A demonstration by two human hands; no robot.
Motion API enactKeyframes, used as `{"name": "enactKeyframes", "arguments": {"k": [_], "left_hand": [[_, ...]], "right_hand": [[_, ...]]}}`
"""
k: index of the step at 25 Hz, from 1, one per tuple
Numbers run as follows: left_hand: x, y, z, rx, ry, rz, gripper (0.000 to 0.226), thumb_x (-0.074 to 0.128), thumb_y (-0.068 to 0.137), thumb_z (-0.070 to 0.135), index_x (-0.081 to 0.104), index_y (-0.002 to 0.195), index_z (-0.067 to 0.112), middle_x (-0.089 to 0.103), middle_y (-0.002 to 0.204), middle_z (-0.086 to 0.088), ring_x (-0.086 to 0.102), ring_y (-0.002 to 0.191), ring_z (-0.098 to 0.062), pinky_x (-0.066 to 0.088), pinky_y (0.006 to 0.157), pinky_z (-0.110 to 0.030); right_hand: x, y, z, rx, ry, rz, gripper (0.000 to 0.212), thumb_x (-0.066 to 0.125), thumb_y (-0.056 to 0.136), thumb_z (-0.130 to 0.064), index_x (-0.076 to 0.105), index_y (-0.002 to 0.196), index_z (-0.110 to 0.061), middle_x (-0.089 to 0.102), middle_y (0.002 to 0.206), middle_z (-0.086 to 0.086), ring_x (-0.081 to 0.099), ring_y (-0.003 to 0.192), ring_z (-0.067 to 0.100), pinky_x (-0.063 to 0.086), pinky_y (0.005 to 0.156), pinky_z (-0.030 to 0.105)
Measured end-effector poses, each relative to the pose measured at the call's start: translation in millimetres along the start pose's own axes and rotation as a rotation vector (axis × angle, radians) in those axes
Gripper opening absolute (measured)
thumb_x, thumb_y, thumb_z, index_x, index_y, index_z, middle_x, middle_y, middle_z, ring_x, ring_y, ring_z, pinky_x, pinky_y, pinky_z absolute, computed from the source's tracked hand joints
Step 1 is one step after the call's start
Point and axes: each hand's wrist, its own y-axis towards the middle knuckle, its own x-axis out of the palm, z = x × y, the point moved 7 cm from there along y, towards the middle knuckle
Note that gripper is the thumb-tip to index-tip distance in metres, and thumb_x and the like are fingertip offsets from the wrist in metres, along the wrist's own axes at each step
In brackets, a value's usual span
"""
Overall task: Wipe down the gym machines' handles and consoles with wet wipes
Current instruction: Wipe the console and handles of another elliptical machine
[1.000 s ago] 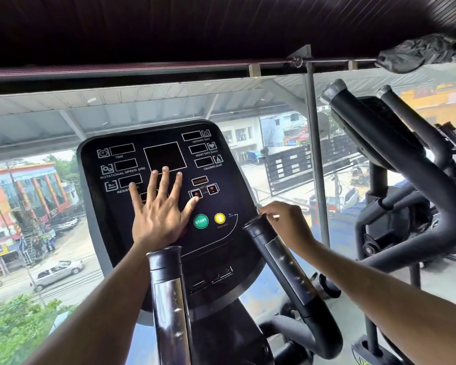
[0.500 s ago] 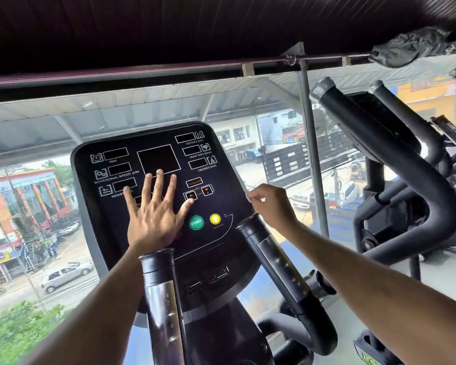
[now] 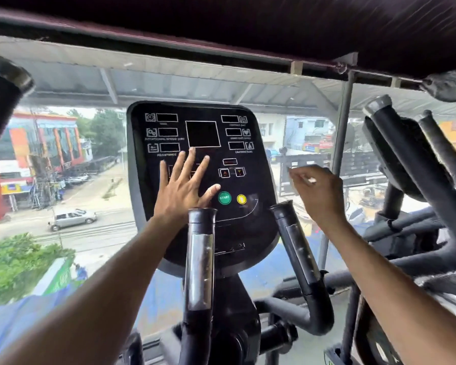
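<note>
Two hands are working at the black console (image 3: pixel 203 164), which is standing upright in front of the window, screens dark, green START button (image 3: pixel 224 198) and a yellow one (image 3: pixel 241 199) showing. The left hand (image 3: pixel 182 191) is lying flat on its lower left, fingers (image 3: pixel 191 159) spread straight. The right hand (image 3: pixel 319 193) is hovering just right of it, fingers curling around something small and whitish; I can't tell what.

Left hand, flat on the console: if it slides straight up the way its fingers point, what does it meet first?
Likely the big square display; the left hand has its middle fingertip just under it on the console.
</note>
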Motion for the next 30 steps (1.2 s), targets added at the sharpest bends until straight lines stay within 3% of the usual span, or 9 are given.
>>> {"name": "enactKeyframes", "arguments": {"k": [6, 9, 11, 14, 16, 20, 23, 27, 30], "left_hand": [[0.3, -38.7, -7.9, 0.059, -0.004, 0.008, 0.08, 0.018, 0.098, 0.077, 0.018, 0.165, 0.034, 0.004, 0.175, -0.002, 0.004, 0.161, -0.024, 0.005, 0.126, -0.063], [6.9, -39.4, -5.1, 0.096, 0.042, -0.018, 0.074, 0.028, 0.103, 0.07, 0.017, 0.166, 0.032, 0.004, 0.175, -0.005, 0.005, 0.161, -0.026, 0.001, 0.124, -0.068], [11.2, -40.8, -5.5, 0.108, 0.076, -0.023, 0.071, 0.039, 0.105, 0.063, 0.018, 0.166, 0.032, 0.005, 0.175, -0.005, 0.005, 0.161, -0.025, 0.0, 0.122, -0.071], [9.7, -43.1, -3.5, 0.129, 0.089, -0.019, 0.073, 0.049, 0.103, 0.059, 0.024, 0.165, 0.029, 0.013, 0.174, -0.009, 0.011, 0.16, -0.028, 0.0, 0.121, -0.072], [7.5, -43.9, -2.1, 0.135, 0.084, -0.02, 0.07, 0.049, 0.104, 0.057, 0.029, 0.164, 0.026, 0.017, 0.173, -0.011, 0.014, 0.16, -0.029, 0.0, 0.121, -0.072], [4.3, -44.5, 0.8, 0.124, 0.107, -0.055, 0.068, 0.029, 0.104, 0.059, 0.027, 0.164, 0.027, 0.016, 0.173, -0.011, 0.01, 0.161, -0.03, -0.002, 0.121, -0.072], [5.8, -45.0, 0.7, 0.113, 0.118, -0.098, 0.07, 0.022, 0.103, 0.06, 0.02, 0.166, 0.029, 0.008, 0.174, -0.01, 0.002, 0.161, -0.029, -0.004, 0.121, -0.071], [5.3, -44.9, 2.4, 0.118, 0.108, -0.097, 0.079, 0.013, 0.096, 0.065, 0.024, 0.165, 0.028, 0.011, 0.174, -0.011, 0.005, 0.161, -0.03, -0.004, 0.12, -0.072], [6.1, -45.5, 3.1, 0.126, 0.107, -0.093, 0.083, 0.01, 0.095, 0.069, 0.025, 0.165, 0.026, 0.012, 0.173, -0.013, 0.007, 0.161, -0.032, -0.005, 0.12, -0.073]], "right_hand": [[20.3, 35.0, -38.4, -0.012, -0.085, -0.146, 0.01, 0.073, 0.091, -0.025, 0.08, 0.088, -0.019, 0.077, 0.084, 0.001, 0.056, 0.06, -0.004, 0.041, 0.064, 0.009], [-13.6, 57.2, -59.7, -0.022, -0.125, -0.045, 0.007, 0.073, 0.091, -0.019, 0.08, 0.091, -0.015, 0.077, 0.089, 0.001, 0.056, 0.062, 0.008, 0.05, 0.068, 0.027], [-22.7, 55.2, -102.8, -0.183, -0.093, -0.001, 0.009, 0.071, 0.089, -0.008, 0.079, 0.091, -0.011, 0.075, 0.09, 0.001, 0.059, 0.07, 0.012, 0.048, 0.07, 0.026], [10.2, 14.8, -145.7, -0.3, -0.164, -0.143, 0.014, 0.063, 0.086, 0.001, 0.075, 0.086, -0.006, 0.072, 0.088, 0.006, 0.065, 0.079, 0.022, 0.053, 0.075, 0.034], [37.5, -13.8, -147.7, -0.236, -0.236, -0.265, 0.016, 0.059, 0.087, 0.003, 0.073, 0.085, -0.005, 0.069, 0.091, 0.008, 0.063, 0.083, 0.029, 0.054, 0.073, 0.041], [44.4, -26.2, -149.1, -0.173, -0.268, -0.125, 0.028, 0.061, 0.083, 0.012, 0.074, 0.101, -0.005, 0.068, 0.1, 0.009, 0.06, 0.091, 0.029, 0.054, 0.071, 0.036], [76.2, -52.7, -147.9, -0.18, -0.281, -0.182, 0.033, 0.058, 0.083, 0.016, 0.072, 0.104, -0.005, 0.066, 0.107, 0.008, 0.056, 0.091, 0.028, 0.048, 0.08, 0.031], [100.5, -99.5, -71.6, 0.018, -0.444, -0.254, 0.037, 0.056, 0.083, 0.013, 0.066, 0.113, -0.006, 0.061, 0.122, 0.007, 0.057, 0.106, 0.031, 0.05, 0.093, 0.036], [100.9, -99.8, -32.3, 0.199, -0.519, -0.262, 0.049, 0.055, 0.088, 0.003, 0.05, 0.137, 0.001, 0.058, 0.136, 0.014, 0.058, 0.121, 0.032, 0.046, 0.101, 0.036]]}}
